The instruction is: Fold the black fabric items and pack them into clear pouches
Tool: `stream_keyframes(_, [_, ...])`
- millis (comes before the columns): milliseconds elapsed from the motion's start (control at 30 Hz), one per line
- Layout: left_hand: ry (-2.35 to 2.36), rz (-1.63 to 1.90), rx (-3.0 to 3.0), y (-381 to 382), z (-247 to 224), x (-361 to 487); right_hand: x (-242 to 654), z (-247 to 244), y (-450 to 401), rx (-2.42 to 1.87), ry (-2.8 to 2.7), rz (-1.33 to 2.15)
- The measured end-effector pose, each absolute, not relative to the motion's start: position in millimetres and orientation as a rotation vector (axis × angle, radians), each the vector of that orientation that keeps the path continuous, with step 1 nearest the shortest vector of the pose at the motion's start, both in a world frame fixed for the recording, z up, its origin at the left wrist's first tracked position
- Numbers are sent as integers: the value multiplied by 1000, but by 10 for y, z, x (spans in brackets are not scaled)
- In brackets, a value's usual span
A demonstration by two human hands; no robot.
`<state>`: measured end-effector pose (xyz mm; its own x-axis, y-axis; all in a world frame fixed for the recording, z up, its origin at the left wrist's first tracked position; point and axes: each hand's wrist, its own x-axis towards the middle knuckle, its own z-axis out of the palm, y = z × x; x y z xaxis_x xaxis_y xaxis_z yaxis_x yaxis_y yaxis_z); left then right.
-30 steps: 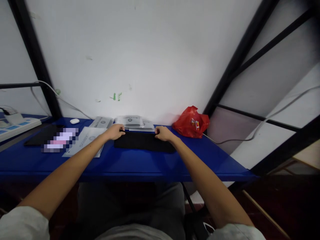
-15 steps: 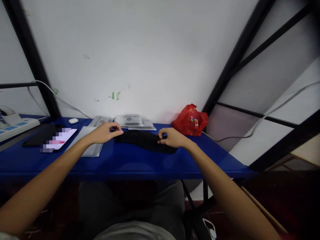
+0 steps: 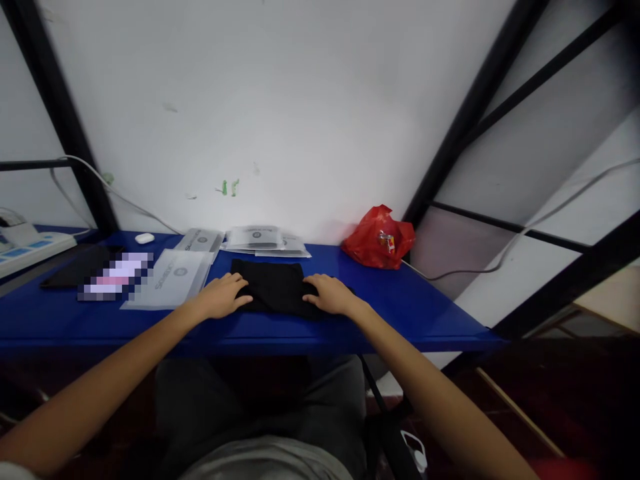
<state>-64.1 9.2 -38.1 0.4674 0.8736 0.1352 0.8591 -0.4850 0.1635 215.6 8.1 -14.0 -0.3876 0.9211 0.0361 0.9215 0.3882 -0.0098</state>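
Note:
A black cloth [image 3: 274, 287] lies flat on the blue table [image 3: 400, 313], roughly rectangular, with a part reaching out past the right hand. On its left edge rests my left hand [image 3: 224, 295], fingers spread on the fabric. My right hand [image 3: 330, 293] lies on the cloth's right side, its fingers apart and pointing left. Neither hand grips the fabric. Just behind the cloth are stacked clear packets [image 3: 255, 237] with grey print. A larger translucent bag [image 3: 173, 277] lies to the left, beside my left forearm.
A red plastic bag [image 3: 373, 240] stands at the back right. Farther left are a phone [image 3: 117, 275], a black tablet [image 3: 75, 267], a white earbud case [image 3: 145, 238] and a power strip [image 3: 37, 252]. Black metal posts flank the table, with a wall behind.
The cloth has gone from a narrow strip to a wider, flatter shape. Both hands have come down and opened onto it, and the left bag now shows fully with its print.

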Motion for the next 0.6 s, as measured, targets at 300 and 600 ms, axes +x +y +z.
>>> stream_keyframes(300, [1642, 237, 2584, 613, -285, -614, 2140, -58, 694, -1736, -2587, 159])
stream_keyframes(600, [1512, 531, 2513, 462, -6, -736, 2119, 159, 458, -1623, -2466, 83])
